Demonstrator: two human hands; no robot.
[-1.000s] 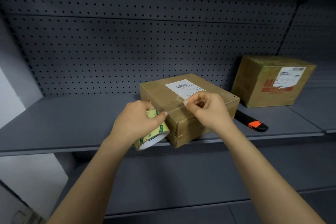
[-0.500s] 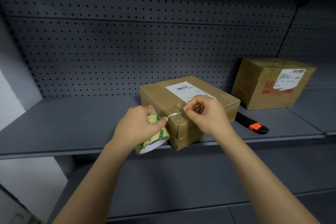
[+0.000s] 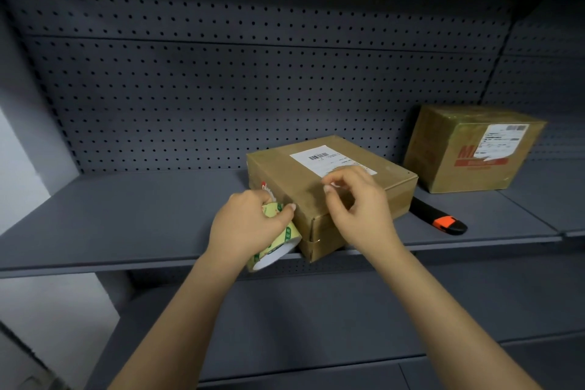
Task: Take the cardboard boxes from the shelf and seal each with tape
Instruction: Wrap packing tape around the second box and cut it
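A flat cardboard box point(image 3: 285, 168) with a white label lies at the front edge of the grey shelf point(image 3: 126, 215), one corner past the edge. My left hand point(image 3: 250, 225) grips a roll of clear tape point(image 3: 278, 247) with a green-printed core against the box's left side. My right hand point(image 3: 357, 209) hovers over the box top with fingers curled. Its thumb and forefinger pinch the free end of the tape strip, which is hard to see. A second, taller cardboard box point(image 3: 468, 149) stands at the back right of the shelf.
A black and orange utility knife point(image 3: 443, 222) lies on the shelf just right of the flat box. A perforated grey back panel point(image 3: 221, 89) closes the rear. A lower shelf point(image 3: 316, 310) runs under my arms.
My right hand has drawn the tape end rightward and farther back over the box top. My left hand has kept the roll at the box's left side.
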